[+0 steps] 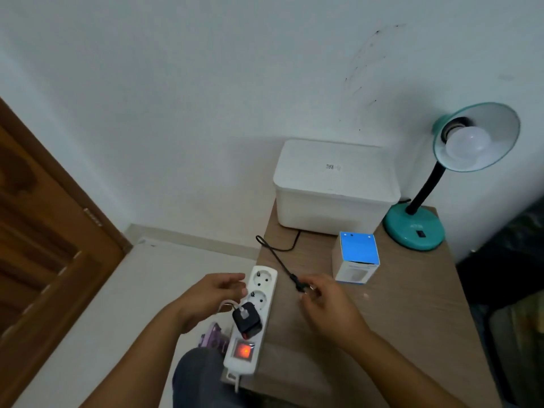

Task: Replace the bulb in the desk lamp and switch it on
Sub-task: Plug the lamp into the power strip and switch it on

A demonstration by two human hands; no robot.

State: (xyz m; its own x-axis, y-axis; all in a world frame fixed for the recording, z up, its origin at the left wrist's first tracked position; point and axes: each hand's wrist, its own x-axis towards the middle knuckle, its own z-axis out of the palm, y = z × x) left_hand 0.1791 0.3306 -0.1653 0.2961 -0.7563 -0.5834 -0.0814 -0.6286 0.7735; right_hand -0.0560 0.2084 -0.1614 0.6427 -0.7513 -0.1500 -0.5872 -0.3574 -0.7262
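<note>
Plugging in comes next: the teal desk lamp (418, 228) stands at the table's far right, bulb (466, 144) already seated. Left hand (212, 295), fingers loosely curled, steadies the power strip (262, 293); right hand (326, 304) pinches the plug (298, 285) and should align its pins squarely.

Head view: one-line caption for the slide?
Right hand holds the lamp plug beside the lit power strip; left hand steadies it; bulb unlit.

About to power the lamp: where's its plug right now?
Head view, centre-low: the plug is at the right hand fingertips, right of the power strip, unplugged.
</note>
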